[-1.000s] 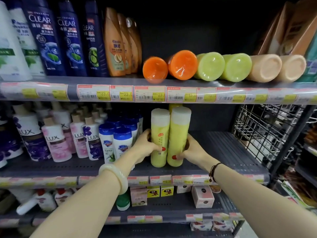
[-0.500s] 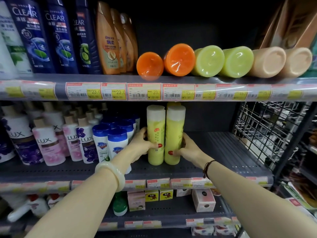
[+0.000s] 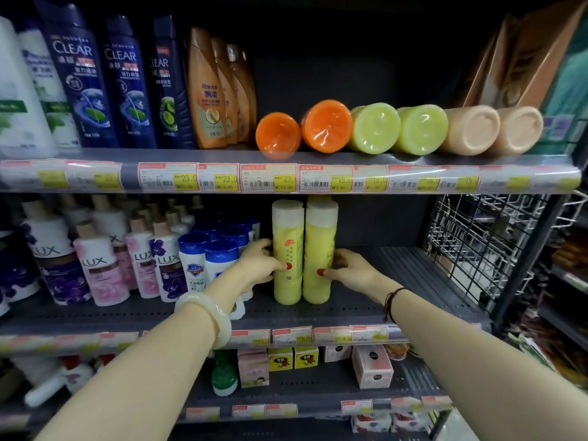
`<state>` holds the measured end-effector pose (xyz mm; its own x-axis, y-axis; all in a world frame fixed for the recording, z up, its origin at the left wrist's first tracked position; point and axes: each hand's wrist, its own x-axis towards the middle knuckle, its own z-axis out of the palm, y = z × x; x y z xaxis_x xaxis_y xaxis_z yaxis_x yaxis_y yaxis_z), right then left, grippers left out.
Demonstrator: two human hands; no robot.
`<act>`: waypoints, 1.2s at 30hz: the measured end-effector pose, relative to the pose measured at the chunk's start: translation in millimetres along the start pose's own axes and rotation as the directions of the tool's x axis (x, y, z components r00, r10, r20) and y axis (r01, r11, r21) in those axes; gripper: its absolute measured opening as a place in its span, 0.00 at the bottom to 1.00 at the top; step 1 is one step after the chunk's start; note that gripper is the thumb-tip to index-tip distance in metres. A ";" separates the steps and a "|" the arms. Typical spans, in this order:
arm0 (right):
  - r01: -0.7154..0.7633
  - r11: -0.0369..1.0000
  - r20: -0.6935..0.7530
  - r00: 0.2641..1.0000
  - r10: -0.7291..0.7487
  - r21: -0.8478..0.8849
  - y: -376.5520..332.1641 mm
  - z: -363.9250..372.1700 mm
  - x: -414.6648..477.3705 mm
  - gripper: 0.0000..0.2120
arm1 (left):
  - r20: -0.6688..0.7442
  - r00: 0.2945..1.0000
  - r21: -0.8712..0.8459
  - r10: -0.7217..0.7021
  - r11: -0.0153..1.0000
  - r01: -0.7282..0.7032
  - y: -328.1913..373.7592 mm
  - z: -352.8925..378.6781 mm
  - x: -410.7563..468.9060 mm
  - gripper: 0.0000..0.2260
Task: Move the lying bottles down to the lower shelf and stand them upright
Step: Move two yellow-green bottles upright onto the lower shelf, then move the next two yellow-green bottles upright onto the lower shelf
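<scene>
Two yellow bottles stand upright side by side on the lower shelf (image 3: 413, 268). My left hand (image 3: 257, 265) grips the left yellow bottle (image 3: 287, 243) from its left side. My right hand (image 3: 350, 270) grips the right yellow bottle (image 3: 319, 246) from its right side. On the upper shelf (image 3: 222, 155) several bottles lie on their sides, bases toward me: two orange bottles (image 3: 278, 135) (image 3: 327, 125), two green bottles (image 3: 375, 127) (image 3: 423, 128) and two beige bottles (image 3: 474, 128) (image 3: 518, 130).
Blue-capped white bottles (image 3: 203, 265) and LUX bottles (image 3: 101, 265) stand left of the yellow pair. A wire rack (image 3: 477, 243) hangs at the shelf's right end. CLEAR bottles (image 3: 76, 81) and brown bottles (image 3: 206, 90) stand on the upper shelf's left. Small boxes (image 3: 372, 370) sit on the shelf below.
Both hands have stayed on the two upright yellow bottles; the left bottle has been straightened against the right one. The view has shifted slightly.
</scene>
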<state>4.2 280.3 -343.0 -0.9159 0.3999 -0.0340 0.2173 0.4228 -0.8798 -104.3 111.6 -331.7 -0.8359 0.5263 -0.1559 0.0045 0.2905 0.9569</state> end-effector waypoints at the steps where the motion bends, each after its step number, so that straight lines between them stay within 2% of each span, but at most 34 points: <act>1: -0.004 1.000 -0.008 1.000 0.004 -0.015 -2.7 -2.2 -3.2 0.25 | -0.004 1.000 0.010 -0.004 1.000 0.004 3.1 -1.8 -3.9 0.33; 5: -0.042 0.998 -0.019 0.999 0.041 -0.046 -19.7 -13.5 -20.1 0.25 | 0.013 0.999 0.097 -0.038 0.995 0.037 19.5 -9.4 -22.9 0.32; 9: -0.062 0.993 0.053 0.996 0.068 -0.102 -47.8 -27.8 -43.7 0.21 | 0.078 0.996 0.248 -0.049 0.968 0.028 41.0 -20.3 -45.0 0.22; 17: -0.007 0.925 0.163 0.984 0.074 -0.381 -114.4 -59.5 -88.2 0.16 | 0.299 0.948 0.614 -0.106 0.782 -0.107 106.9 -32.2 -91.0 0.23; 24: 0.051 0.864 0.134 0.991 0.019 -0.501 -173.5 -98.9 -113.6 0.14 | 0.336 0.941 0.664 -0.037 0.718 -0.209 188.2 -37.7 -118.7 0.22; 34: 0.065 0.712 -0.033 0.992 -0.123 -0.700 -227.9 -149.9 -126.6 0.15 | 0.349 0.912 0.656 0.217 0.638 -0.403 262.9 -28.1 -132.3 0.19; 36: 0.072 0.714 -0.055 0.987 -0.153 -0.697 -233.6 -155.6 -127.2 0.15 | 0.338 0.897 0.649 0.285 0.620 -0.441 269.7 -22.3 -130.1 0.17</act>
<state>122.4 257.2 -59.4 -0.9183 0.3749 0.1275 0.3246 0.8971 -0.2998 -6.6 103.6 -47.9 -0.5629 0.8250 0.0494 0.7276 0.4663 0.5032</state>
